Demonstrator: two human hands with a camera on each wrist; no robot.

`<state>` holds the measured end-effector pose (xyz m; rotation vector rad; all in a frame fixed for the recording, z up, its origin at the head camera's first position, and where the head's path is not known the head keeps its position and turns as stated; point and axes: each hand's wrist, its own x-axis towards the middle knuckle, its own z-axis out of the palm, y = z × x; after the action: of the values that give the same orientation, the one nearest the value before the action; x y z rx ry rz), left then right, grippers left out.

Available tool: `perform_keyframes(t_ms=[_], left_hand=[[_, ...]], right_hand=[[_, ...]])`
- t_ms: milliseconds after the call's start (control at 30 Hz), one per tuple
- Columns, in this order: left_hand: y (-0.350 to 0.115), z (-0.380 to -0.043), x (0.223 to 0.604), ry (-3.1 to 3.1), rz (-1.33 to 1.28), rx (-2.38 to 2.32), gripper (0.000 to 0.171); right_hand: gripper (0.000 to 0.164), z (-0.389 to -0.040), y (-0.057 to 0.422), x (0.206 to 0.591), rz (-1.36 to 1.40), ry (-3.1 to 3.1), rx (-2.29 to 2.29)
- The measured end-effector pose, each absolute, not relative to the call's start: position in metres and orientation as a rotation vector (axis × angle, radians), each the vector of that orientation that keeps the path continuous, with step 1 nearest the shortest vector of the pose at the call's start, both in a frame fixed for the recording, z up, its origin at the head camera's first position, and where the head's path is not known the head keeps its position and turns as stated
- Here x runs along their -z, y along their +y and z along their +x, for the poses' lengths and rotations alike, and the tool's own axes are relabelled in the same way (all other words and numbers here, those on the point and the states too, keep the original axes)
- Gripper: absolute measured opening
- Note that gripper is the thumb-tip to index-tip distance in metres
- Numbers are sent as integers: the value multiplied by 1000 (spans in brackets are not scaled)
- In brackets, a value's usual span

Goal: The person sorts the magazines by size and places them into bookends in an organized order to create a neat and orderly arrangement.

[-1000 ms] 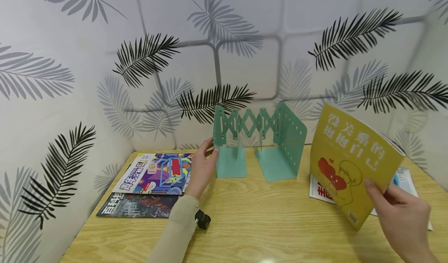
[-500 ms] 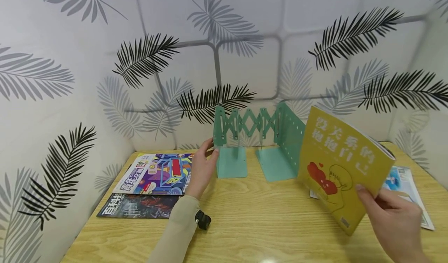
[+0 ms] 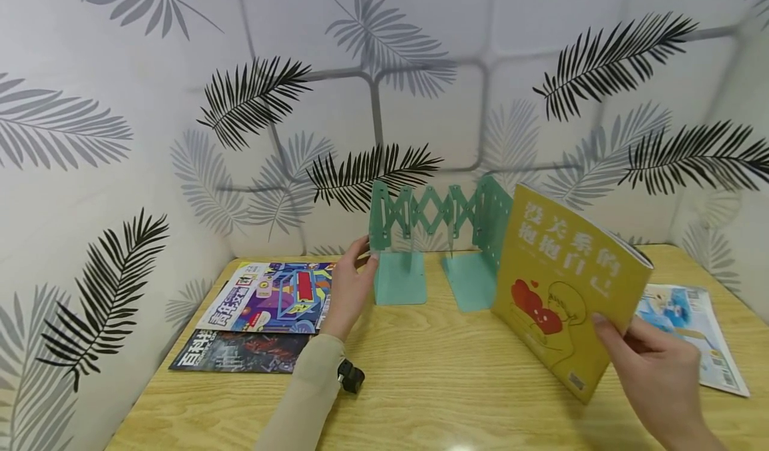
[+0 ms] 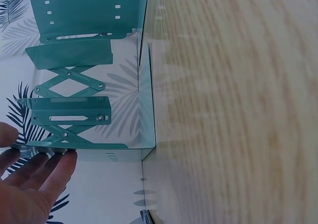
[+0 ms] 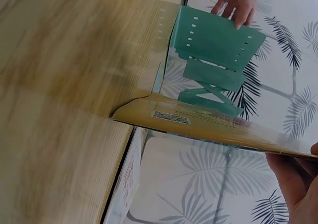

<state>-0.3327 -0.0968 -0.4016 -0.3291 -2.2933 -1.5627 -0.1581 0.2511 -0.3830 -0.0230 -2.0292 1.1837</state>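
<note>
A green expandable bookend [image 3: 404,279] stands at the back of the table, two upright plates joined by a scissor lattice. My left hand [image 3: 351,284] holds the edge of its left plate. In the left wrist view, the fingers [image 4: 58,177] lie along the plate's outer face, with the thumb on the other side. My right hand [image 3: 651,364] pinches a yellow magazine [image 3: 559,304] by its side edge, thumb on the cover. The magazine is upright and tilted, in front of the bookend's right plate [image 3: 494,224], partly hiding it. A QR code [image 5: 171,117] shows low on its cover.
At the left lie two overlapping magazines, a colourful one [image 3: 270,297] over a dark one [image 3: 240,352]. Another magazine [image 3: 691,331] lies at the right, behind the right hand. A leaf-patterned curtain [image 3: 420,71] hangs behind the wooden table [image 3: 432,384].
My right hand has carried the yellow magazine left towards the bookend, uncovering more of the magazine lying on the right. The left hand has stayed on the bookend.
</note>
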Motion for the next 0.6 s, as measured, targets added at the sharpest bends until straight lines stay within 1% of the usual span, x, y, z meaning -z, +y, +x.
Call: perform_keyframes(t_ms=[300,600], left_hand=[[-97,-332,402,-2292,-324,1563,39],[-96,-331,400,-2300,-316,1555,40]], right_hand=[[15,-163,244,383,6,-2056,-1160],[18,-175,242,385,63,-2023,-1186]])
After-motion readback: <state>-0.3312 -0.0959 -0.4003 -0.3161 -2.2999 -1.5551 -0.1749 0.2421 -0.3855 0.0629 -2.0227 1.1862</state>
